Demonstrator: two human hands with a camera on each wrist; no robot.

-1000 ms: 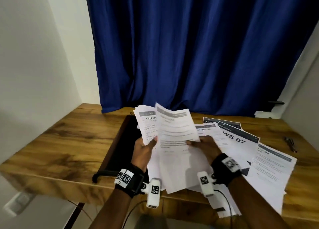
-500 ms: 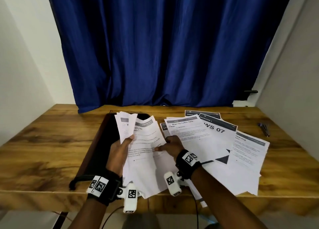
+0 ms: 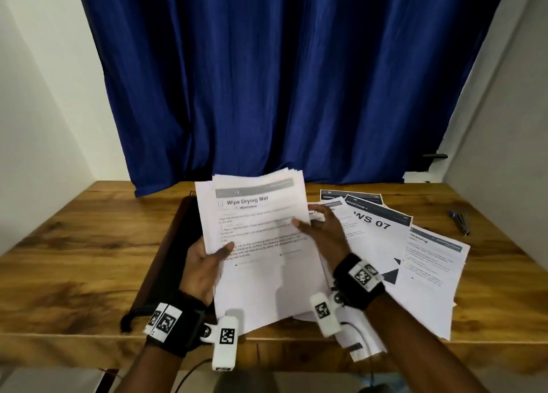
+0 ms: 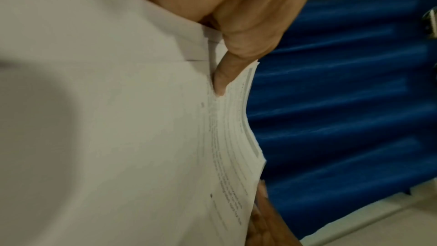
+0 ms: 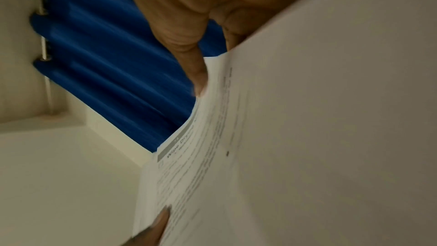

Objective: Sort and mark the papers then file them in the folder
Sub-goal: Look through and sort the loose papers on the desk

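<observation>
I hold a stack of white printed papers [image 3: 261, 238] upright over the table; its top sheet reads "Wipe Drying Mat". My left hand [image 3: 204, 259] grips the stack's left edge, thumb on the front, as the left wrist view shows [image 4: 220, 81]. My right hand [image 3: 320, 229] pinches the stack's right edge [image 5: 236, 137], thumb on the front. A dark folder [image 3: 175, 244] lies open on the table under and left of the stack, mostly hidden. More sheets [image 3: 385, 244] lie fanned out on the table to the right, one marked "WS 07".
The wooden table [image 3: 74, 259] runs to a blue curtain [image 3: 281, 81] at the back. Pens [image 3: 459, 222] lie near the far right edge. A black strap of the folder [image 3: 130, 321] hangs by the front edge.
The separate sheet in my right hand has been laid back on the stack, and the stack is now raised and squared between both hands. The head view has shifted.
</observation>
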